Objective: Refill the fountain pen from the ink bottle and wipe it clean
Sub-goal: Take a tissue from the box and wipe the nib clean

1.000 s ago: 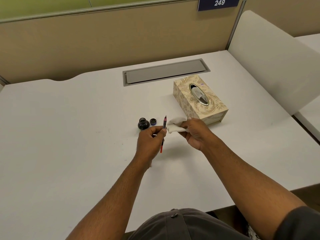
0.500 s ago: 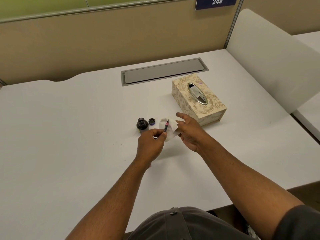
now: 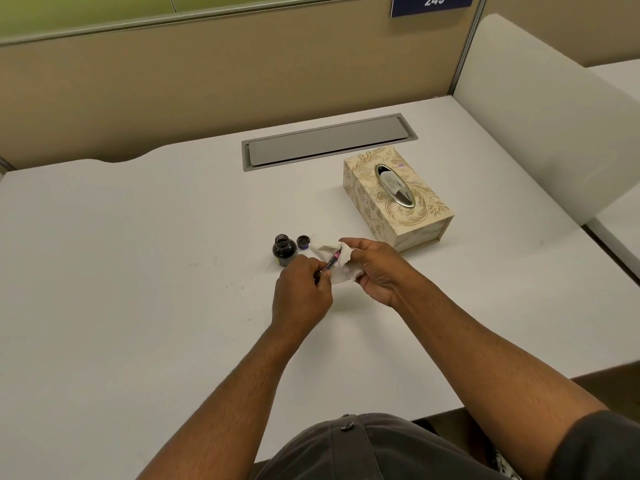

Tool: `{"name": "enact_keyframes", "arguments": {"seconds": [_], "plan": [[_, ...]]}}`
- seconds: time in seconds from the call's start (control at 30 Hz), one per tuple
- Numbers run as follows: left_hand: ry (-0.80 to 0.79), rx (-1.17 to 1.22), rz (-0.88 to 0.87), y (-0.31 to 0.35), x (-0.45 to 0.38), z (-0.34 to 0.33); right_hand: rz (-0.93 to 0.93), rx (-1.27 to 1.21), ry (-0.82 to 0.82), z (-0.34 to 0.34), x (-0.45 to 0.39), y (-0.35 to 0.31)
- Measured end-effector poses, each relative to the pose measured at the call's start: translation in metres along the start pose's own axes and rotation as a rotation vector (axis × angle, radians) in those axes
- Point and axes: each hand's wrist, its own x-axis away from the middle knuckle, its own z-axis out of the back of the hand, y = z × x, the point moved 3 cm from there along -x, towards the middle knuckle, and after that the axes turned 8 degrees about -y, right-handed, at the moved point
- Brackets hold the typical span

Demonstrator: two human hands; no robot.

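Your left hand (image 3: 302, 289) pinches the slim fountain pen (image 3: 333, 260), its tip angled into the crumpled white tissue (image 3: 337, 261) that your right hand (image 3: 375, 268) cups. Just beyond on the smooth white table (image 3: 121, 271) stand the open glass ink bottle (image 3: 284, 248) and its cap (image 3: 303, 241). A patterned tissue box (image 3: 394, 199) sits right, beige partitions behind.

Office cubicle: partition panels (image 3: 207, 81); numbered sign (image 3: 432, 3); desk cable hatch (image 3: 329, 142)

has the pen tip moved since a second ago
Yes. The pen, in the left hand, was upright beside the ink bottle; now it leans away from the bottle, tip in the tissue held by the right hand.
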Motion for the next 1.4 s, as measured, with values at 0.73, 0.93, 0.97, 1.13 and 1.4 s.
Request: {"name": "enact_keyframes", "arguments": {"seconds": [0.73,0.93,0.97,1.13,1.4], "plan": [[0.264,-0.554,-0.406,0.007,0.014,-0.004,-0.082,-0.143,0.018,0.002,0.000,0.003],[0.300,-0.580,-0.411,0.006,0.015,-0.001,-0.085,-0.157,0.030,0.002,0.000,0.001],[0.302,-0.582,-0.406,0.005,0.014,0.000,-0.085,-0.176,0.034,0.002,0.001,0.000],[0.327,-0.514,-0.341,-0.008,0.013,0.003,-0.038,-0.306,0.036,0.008,0.005,-0.008],[0.003,0.489,0.205,-0.006,0.006,0.005,0.058,0.109,0.075,0.015,0.008,-0.011]]}}
